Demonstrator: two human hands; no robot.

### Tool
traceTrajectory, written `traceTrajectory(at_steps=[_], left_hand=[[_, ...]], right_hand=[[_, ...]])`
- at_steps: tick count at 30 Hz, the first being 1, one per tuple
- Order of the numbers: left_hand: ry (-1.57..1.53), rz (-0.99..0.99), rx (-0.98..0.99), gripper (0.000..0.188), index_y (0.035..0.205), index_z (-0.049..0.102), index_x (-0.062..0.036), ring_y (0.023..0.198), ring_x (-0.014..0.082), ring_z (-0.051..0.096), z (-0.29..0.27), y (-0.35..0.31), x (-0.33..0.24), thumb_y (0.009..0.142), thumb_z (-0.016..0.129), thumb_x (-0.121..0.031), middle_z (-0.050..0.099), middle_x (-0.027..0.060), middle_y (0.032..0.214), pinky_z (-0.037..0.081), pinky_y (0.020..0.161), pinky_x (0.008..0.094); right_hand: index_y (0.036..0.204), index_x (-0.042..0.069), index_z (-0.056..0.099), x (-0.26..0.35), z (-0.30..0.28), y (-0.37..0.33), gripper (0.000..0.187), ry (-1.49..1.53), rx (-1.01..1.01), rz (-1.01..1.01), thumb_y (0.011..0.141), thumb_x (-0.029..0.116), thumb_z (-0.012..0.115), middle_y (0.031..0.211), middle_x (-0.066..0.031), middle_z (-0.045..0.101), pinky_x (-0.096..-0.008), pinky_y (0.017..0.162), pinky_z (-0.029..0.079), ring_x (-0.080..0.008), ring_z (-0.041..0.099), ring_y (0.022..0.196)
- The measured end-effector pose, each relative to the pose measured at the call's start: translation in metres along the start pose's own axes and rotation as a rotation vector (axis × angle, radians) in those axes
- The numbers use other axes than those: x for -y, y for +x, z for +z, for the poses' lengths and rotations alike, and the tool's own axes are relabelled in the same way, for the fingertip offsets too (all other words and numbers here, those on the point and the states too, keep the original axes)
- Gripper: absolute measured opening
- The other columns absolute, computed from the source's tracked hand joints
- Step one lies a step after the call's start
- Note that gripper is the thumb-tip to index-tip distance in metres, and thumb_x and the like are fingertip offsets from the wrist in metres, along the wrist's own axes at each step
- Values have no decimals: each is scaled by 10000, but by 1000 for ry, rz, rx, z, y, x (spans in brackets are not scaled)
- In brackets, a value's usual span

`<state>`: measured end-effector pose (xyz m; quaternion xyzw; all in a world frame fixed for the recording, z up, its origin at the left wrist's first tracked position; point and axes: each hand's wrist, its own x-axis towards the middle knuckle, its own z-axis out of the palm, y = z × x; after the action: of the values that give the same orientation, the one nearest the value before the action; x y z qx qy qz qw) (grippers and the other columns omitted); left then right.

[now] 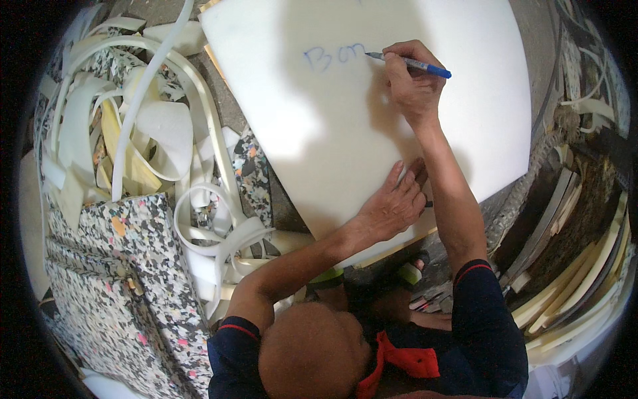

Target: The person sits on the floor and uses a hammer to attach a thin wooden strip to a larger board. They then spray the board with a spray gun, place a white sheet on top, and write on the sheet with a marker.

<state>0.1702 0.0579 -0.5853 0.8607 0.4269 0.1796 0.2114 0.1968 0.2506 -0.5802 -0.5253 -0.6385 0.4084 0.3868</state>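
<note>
A large white foam sheet [319,146] lies in front of me, and my shadow falls across it. Blue handwriting [332,58] stands on its far part. My right hand [415,83] is closed around a marker pen [415,64] with a blue end; its dark tip touches the sheet at the right end of the writing. Lower down, my left hand [395,205] rests on the sheet near its close edge, fingers spread and partly bent. A small dark thing, mostly hidden, shows beside that hand's fingers.
On the left are a heap of curled white and yellow foam offcuts [156,133] and thick speckled foam blocks [126,266]. Long bent foam strips [578,286] are piled at the right. My feet in sandals [410,272] stand below the sheet's near edge.
</note>
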Motion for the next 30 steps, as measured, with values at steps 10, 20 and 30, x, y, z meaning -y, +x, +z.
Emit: traceTrajectory(at_steps=[10, 20, 30], left_hand=[[-78, -52, -55, 335, 1083, 674, -12, 1389, 388, 396, 4, 0, -3, 877, 573, -256, 555, 232, 1366, 156, 1184, 584], [-41, -43, -57, 394, 1150, 677, 6, 1331, 377, 455, 2, -1, -2, 884, 564, -262, 598, 233, 1308, 186, 1182, 594], [-87, -39, -42, 312, 1049, 681, -15, 1341, 379, 449, 5, 0, -3, 881, 561, -249, 567, 241, 1352, 185, 1183, 597]], right_hand=[[944, 2, 720, 10, 19, 4, 111, 122, 125, -116, 882, 83, 677, 768, -26, 686, -211, 591, 473, -58, 588, 669], [937, -4, 708, 9, 20, 8, 103, 33, 34, -41, 897, 79, 661, 731, -8, 658, -207, 547, 448, -48, 557, 618], [924, 8, 712, 3, 18, 17, 110, 44, 11, -71, 897, 104, 663, 750, -15, 666, -216, 583, 456, -49, 579, 671]])
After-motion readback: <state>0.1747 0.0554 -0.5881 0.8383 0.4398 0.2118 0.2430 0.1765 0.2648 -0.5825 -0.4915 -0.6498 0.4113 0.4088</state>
